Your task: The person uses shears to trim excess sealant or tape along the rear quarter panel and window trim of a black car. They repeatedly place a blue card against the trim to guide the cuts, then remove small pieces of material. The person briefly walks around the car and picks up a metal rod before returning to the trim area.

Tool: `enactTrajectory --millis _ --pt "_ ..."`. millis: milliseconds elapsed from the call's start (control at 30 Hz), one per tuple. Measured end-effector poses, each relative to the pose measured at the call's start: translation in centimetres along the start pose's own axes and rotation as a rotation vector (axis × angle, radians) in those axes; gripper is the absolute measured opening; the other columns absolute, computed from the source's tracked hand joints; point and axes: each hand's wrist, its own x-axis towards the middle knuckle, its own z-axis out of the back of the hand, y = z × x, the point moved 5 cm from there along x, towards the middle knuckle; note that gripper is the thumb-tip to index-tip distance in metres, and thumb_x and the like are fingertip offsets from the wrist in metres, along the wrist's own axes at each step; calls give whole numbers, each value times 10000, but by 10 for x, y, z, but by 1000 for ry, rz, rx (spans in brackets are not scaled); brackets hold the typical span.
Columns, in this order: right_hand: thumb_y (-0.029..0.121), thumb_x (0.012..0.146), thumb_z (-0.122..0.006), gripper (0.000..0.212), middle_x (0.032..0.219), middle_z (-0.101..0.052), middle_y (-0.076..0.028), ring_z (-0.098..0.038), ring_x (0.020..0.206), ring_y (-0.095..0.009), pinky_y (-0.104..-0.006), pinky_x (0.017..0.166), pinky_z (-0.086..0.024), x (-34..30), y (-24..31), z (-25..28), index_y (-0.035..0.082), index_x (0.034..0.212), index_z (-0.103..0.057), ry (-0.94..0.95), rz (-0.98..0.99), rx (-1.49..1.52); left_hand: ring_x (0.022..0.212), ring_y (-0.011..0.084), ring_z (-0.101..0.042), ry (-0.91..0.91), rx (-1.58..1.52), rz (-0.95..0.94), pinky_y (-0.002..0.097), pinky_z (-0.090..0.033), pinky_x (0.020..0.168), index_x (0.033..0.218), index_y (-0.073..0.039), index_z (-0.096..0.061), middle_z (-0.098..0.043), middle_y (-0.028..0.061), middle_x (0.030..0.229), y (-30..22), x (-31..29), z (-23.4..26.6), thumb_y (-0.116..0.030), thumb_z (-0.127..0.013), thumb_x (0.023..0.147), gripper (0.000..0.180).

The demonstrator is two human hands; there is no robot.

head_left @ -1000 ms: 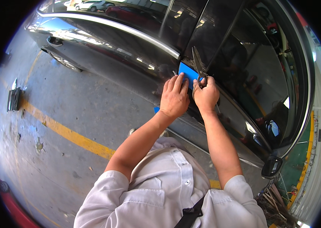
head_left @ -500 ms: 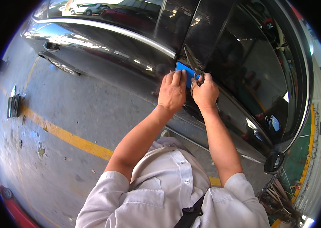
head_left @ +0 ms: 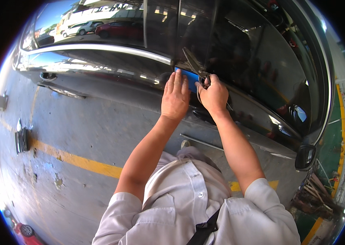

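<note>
A small blue sheet (head_left: 191, 76) lies against the side of a black car (head_left: 111, 63), just below the window line. My left hand (head_left: 175, 96) rests flat on the sheet's left part, fingers stretched out side by side. In my right hand (head_left: 214, 94) is a pair of dark metal scissors (head_left: 193, 60), its blades pointing up and left over the glossy black panel. The fingers wrap the scissor handles, and the thumb is at the sheet's right edge. The palms hide part of the door behind them.
Chrome trim (head_left: 99, 48) runs along the car, and its side mirror (head_left: 305, 157) juts out at right. On the grey floor lie a thin rod (head_left: 201, 141), a black object (head_left: 22, 140) and a yellow line (head_left: 82, 162). A pile of scrap (head_left: 315, 196) lies at lower right.
The whole view has shifted, so car and floor sit differently in it. My left fingers, bent before, now lie straighter on the blue sheet. The scissors stay in my right hand.
</note>
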Motion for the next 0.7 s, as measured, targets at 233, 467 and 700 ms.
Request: enactTrajectory --millis 233,467,700 --pt "196 853 -858 322 657 -631 -56 -614 542 -195 -311 552 -492 -42 -39 40 54 850 -569 -237 -38 275 1346 390 -526 -35 -46 -47 472 -439 1133 1347 -5 -637 -520 209 1518 4 9 12 -216 -789 833 576" --pt "360 843 -865 455 673 -635 -113 -607 583 -220 -347 593 -504 -86 -58 50 6 787 -586 117 -340 309 1261 375 -543 -13 -44 -98 454 -488 1056 1215 -35 -713 -591 159 1376 6 26 26 -220 -871 744 530" --pt "466 915 -801 478 642 -580 -9 -507 604 -84 -283 559 -413 -124 -51 30 68 756 -589 297 -574 631 1154 338 -616 115 -37 -97 431 -541 977 1115 -10 -747 -634 121 1261 1 47 30 -227 -923 704 497"
